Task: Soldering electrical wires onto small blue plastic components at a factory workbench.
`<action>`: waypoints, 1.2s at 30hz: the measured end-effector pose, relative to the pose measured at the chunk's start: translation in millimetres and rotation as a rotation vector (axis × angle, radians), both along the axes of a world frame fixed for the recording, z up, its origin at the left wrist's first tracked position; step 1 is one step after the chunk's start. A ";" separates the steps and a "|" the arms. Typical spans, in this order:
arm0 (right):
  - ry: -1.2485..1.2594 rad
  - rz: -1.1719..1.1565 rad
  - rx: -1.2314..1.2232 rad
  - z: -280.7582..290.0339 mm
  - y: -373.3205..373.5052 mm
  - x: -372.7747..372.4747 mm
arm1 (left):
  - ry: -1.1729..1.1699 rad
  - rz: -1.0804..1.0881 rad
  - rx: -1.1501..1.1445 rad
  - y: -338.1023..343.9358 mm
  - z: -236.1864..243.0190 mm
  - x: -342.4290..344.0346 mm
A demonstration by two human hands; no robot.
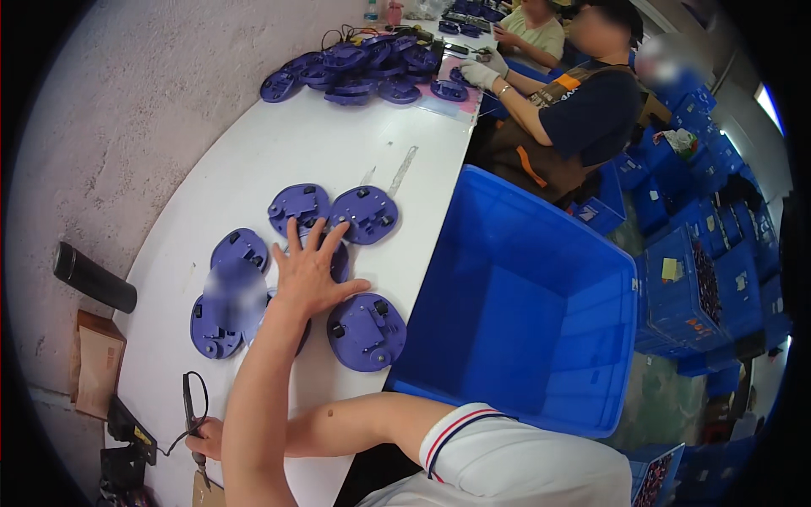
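**Left grip spread over the discs, right grip around a corded tool**

The left grip [309, 275] is loose and splayed, palm down, over the middle of a cluster of purple discs [367, 334] on the white tabletop [241, 173]. Its fingertips overlap the upper discs and its thumb reaches the top of the lower right one; whether it presses on any of them I cannot tell. The right grip [209, 439] is closed around a slim dark tool [189, 404] near the tabletop's left side, with a cord [205, 393] looping beside it. The left forearm crosses in front of the right one, so part of the right arm is hidden.

To handle this well, I would keep the left fingers flat and light, steadying each disc by its rim rather than by the small black parts on its face. The crossed arms look like the weak point: better to hold the tool's working end well away from the left forearm and let the cord lie slack, so it cannot snag a disc. Discs nearest the blue tub [473, 338] deserve care too, since a careless sweep could push one over the edge.
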State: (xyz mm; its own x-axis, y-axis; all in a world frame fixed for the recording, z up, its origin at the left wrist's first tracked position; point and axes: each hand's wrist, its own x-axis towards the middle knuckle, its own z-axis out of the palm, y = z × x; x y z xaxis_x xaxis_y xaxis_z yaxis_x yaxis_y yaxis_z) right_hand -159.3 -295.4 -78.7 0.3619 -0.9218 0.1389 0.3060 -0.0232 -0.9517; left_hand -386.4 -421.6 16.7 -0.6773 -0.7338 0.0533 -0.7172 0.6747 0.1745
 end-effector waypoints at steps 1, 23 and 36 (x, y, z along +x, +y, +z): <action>0.127 -0.104 -0.180 -0.9 -2.3 -1.0 | 0.010 0.007 -0.016 3.6 -0.5 4.8; -0.123 0.070 0.328 42.3 -5.2 -30.9 | 0.183 -0.066 0.117 121.0 -15.1 18.6; -0.066 0.089 0.220 40.1 -19.9 -52.8 | 0.770 0.154 -0.198 155.2 7.0 50.7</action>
State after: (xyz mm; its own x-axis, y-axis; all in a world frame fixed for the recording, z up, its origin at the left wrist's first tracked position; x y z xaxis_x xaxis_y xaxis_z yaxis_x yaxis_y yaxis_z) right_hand -212.1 -315.3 -38.6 0.4398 -0.8974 -0.0357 0.3593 0.2123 -0.9088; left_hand -335.7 -266.4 23.7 -0.2898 -0.7441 0.6019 -0.5320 0.6480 0.5451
